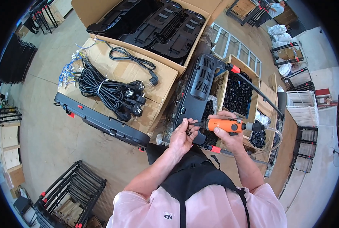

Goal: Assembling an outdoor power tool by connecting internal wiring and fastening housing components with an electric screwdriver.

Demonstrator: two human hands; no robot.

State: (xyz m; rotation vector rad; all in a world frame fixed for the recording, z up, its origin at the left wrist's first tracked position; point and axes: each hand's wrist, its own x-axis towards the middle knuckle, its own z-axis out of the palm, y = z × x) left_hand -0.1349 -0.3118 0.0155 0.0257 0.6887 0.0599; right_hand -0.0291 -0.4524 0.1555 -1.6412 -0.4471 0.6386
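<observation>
My right hand point(229, 132) grips an orange air screwdriver point(223, 125), held level with its bit to the left. A clear hose runs from its right end. By the bit, my left hand point(183, 136) has its fingertips pinched together; whatever they hold is too small to make out. Just beyond both hands lies a black plastic panel point(186, 97) with a vented section, on a black tube frame point(261, 93) with red end pieces. Part of the panel's near end is hidden behind my hands.
Black power cords point(101, 85) lie bundled on a cardboard box point(158, 72) to the left, beside another long black panel point(101, 119). An open carton point(194, 45) behind holds black panels. Right stands a bin of small black parts point(238, 93). Stacked frames point(72, 190) stand lower left; another person point(274, 10) is far right.
</observation>
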